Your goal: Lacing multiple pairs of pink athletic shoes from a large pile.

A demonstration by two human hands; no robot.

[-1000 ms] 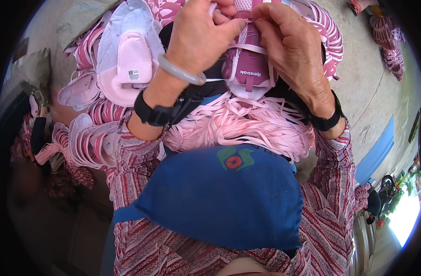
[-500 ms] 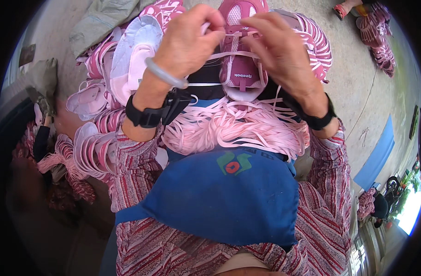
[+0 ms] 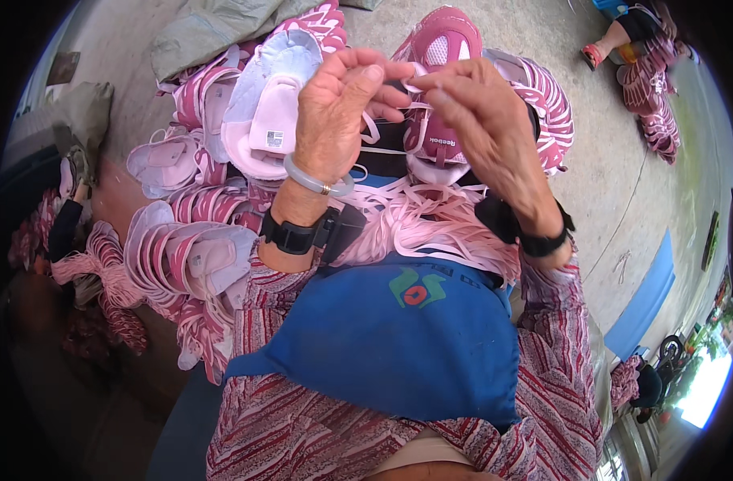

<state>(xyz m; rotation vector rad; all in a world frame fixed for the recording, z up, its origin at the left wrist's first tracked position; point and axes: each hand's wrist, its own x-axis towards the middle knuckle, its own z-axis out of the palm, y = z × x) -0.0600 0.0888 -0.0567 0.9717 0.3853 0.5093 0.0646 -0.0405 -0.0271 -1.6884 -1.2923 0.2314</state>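
A dark pink shoe upper [image 3: 465,38] with white mesh lies in front of me, its toe pointing away and its tongue toward me. At its eyelets my right hand [image 3: 494,128] bends over, thumb and forefinger pinched on a pale pink shoelace [image 3: 415,81]. Palm partly turned up, my left hand [image 3: 332,120] is just left of it with fingers stretched and apart, their tips close to the right fingertips. A length of lace hangs beside the left fingers; whether they touch it is hard to see. Across my lap is a thick bundle of pink laces [image 3: 422,220].
Stacked pink and white shoe uppers [image 3: 191,244] sit at my left, and more [image 3: 547,108] at the right. A grey-green sack [image 3: 214,44] lies far left. A blue apron [image 3: 382,337] covers my lap. Another person's sandalled foot [image 3: 592,56] shows far right.
My left hand has turned from a closed pinch to spread fingers, palm more upward. Both hands have come together over the shoe's eyelets, and the view has shifted slightly.
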